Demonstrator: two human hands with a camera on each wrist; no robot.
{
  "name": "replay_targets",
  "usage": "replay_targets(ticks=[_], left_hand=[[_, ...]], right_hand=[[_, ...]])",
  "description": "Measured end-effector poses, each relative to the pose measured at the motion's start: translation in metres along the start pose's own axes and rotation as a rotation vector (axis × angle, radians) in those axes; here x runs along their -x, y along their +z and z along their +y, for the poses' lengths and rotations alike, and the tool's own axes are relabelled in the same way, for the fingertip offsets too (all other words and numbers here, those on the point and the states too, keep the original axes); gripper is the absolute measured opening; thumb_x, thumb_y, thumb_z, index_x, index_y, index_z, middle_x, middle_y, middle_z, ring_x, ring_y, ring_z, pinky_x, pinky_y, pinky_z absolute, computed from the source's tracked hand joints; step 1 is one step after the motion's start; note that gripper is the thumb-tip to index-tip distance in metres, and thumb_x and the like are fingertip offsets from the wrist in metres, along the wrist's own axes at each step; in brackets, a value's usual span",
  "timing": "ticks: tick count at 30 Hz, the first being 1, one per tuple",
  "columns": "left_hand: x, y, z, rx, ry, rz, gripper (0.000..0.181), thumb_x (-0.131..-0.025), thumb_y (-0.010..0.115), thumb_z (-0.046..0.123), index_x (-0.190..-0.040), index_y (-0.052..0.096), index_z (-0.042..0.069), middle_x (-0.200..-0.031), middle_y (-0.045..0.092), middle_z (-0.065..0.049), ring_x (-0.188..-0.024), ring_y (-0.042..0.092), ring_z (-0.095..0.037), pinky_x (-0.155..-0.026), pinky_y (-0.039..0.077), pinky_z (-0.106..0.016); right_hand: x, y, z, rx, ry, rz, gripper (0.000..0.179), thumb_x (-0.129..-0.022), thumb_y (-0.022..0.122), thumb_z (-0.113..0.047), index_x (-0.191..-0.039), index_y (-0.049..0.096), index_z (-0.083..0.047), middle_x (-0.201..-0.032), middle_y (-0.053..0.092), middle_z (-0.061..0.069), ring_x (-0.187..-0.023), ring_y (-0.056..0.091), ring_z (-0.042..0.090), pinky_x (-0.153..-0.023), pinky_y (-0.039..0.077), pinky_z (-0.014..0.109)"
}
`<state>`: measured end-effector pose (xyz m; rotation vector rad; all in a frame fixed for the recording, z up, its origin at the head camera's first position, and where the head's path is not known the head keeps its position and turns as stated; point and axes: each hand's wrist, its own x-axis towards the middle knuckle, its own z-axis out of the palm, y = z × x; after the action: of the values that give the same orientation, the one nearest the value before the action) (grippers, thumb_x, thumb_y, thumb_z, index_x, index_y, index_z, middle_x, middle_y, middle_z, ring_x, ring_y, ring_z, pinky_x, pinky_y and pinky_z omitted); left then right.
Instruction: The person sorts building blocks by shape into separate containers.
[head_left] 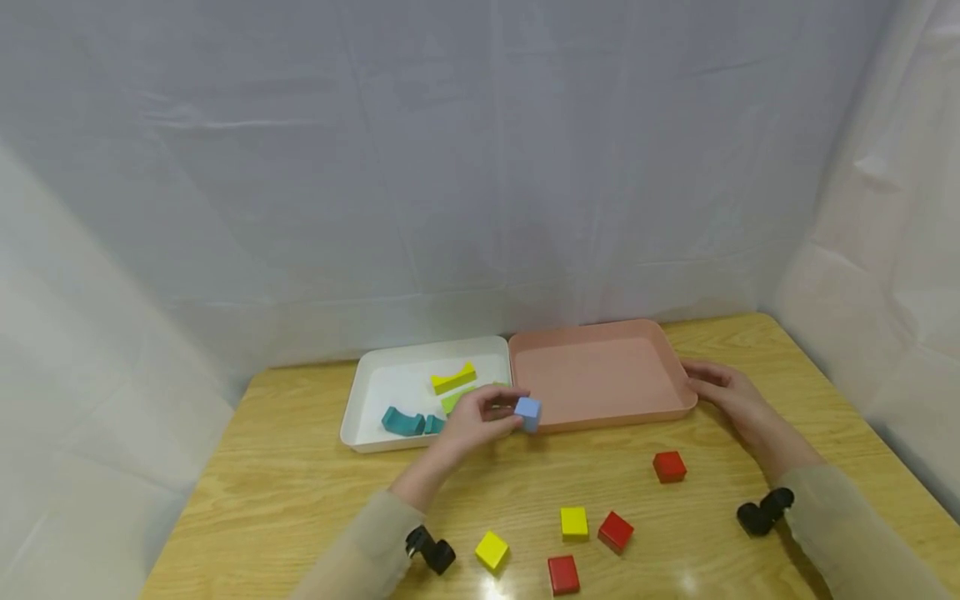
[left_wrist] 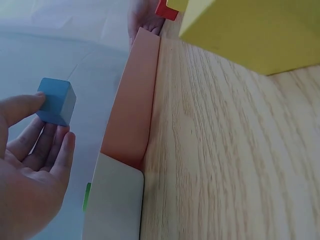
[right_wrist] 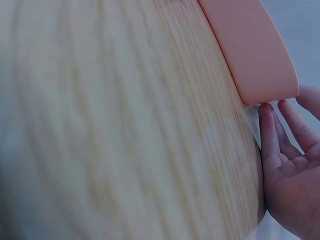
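A light-blue cube [head_left: 528, 412] is pinched between the thumb and fingers of my left hand [head_left: 480, 417]. The left wrist view shows the same blue block [left_wrist: 56, 101] raised above tray height, beside the trays. In the head view it appears over the front left corner of the pink tray [head_left: 592, 375]. My right hand [head_left: 731, 400] is at that tray's right end. Seen from the right wrist, the straight fingers [right_wrist: 270, 135] touch the outer wall of the pink tray [right_wrist: 255, 55].
A white tray [head_left: 367, 375] adjoins the pink one on the left, holding teal [head_left: 402, 422], yellow [head_left: 454, 378] and green blocks. Nearer me on the wooden table [head_left: 300, 483] lie yellow cubes [head_left: 492, 551] and red cubes [head_left: 669, 467]. White cloth [head_left: 450, 167] hangs behind.
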<state>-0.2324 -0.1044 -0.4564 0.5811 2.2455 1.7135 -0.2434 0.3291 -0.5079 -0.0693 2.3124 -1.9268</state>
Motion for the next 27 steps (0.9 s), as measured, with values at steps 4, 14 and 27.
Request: replay_targets(ticks=[4, 14, 27], left_hand=[[-0.007, 0.005, -0.001, -0.005, -0.024, 0.033, 0.039, -0.1, 0.071, 0.003, -0.139, 0.066, -0.001, -0.143, 0.067, -0.021, -0.132, 0.066, -0.039, -0.11, 0.057, -0.038], [-0.022, 0.012, -0.003, -0.021, -0.067, 0.081, 0.036, -0.1, 0.072, 0.002, -0.136, 0.069, 0.001, -0.14, 0.069, -0.02, -0.13, 0.067, -0.038, -0.11, 0.057, -0.041], [-0.033, 0.022, -0.009, -0.034, -0.113, 0.131, 0.036, -0.097, 0.074, 0.0, -0.133, 0.071, 0.0, -0.138, 0.07, -0.02, -0.124, 0.07, -0.036, -0.104, 0.061, -0.039]], right_hand=[[0.0, 0.0, 0.0, -0.001, 0.006, 0.006, 0.057, -0.109, 0.061, -0.02, -0.157, 0.044, 0.007, -0.113, 0.065, -0.037, -0.104, 0.06, -0.018, -0.091, 0.049, 0.004], [-0.001, 0.0, 0.0, -0.012, 0.01, 0.01, 0.055, -0.109, 0.063, -0.021, -0.156, 0.048, 0.002, -0.113, 0.065, -0.037, -0.105, 0.061, -0.017, -0.091, 0.049, 0.004], [-0.001, -0.002, 0.003, -0.045, -0.024, 0.015, 0.046, -0.108, 0.061, -0.012, -0.152, 0.054, 0.0, -0.112, 0.069, -0.032, -0.102, 0.066, -0.012, -0.087, 0.054, 0.008]])
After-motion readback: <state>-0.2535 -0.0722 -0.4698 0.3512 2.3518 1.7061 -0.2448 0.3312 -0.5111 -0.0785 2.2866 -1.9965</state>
